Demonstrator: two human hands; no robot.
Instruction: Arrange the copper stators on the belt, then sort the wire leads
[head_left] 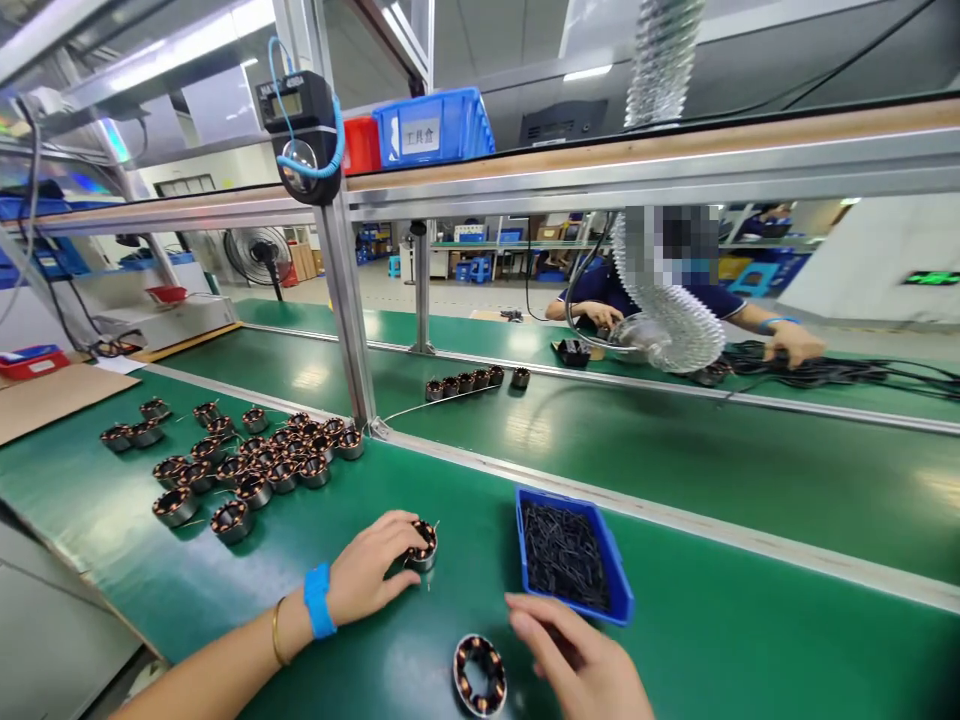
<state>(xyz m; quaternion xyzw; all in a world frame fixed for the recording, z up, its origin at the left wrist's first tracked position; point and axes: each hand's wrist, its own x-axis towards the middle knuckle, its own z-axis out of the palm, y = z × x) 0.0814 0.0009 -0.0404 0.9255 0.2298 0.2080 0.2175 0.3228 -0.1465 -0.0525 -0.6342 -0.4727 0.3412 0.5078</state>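
My left hand [375, 565], with a blue band and a thin bangle on its wrist, has its fingers and thumb around a copper-wound motor stator [426, 548] on the green bench. Part of that stator is hidden behind the fingers. Closer to me, a second stator [458, 676] stands tilted, its round opening towards me. Just right of it hovers my right hand [581, 660], thumb and index fingertips close together in a pinch; whatever they hold is too small or hidden. Beyond this hand sits a blue bin [621, 590] full of short black tube-like pieces.
Many stators [262, 460] cluster at the left. A metal post [349, 300] rises behind them, carrying a shelf. Several stators [465, 383] line the conveyor strip beyond the rail [637, 510]. Across it, a co-worker's hand [795, 345] touches black cables, near a flexible duct [682, 330].
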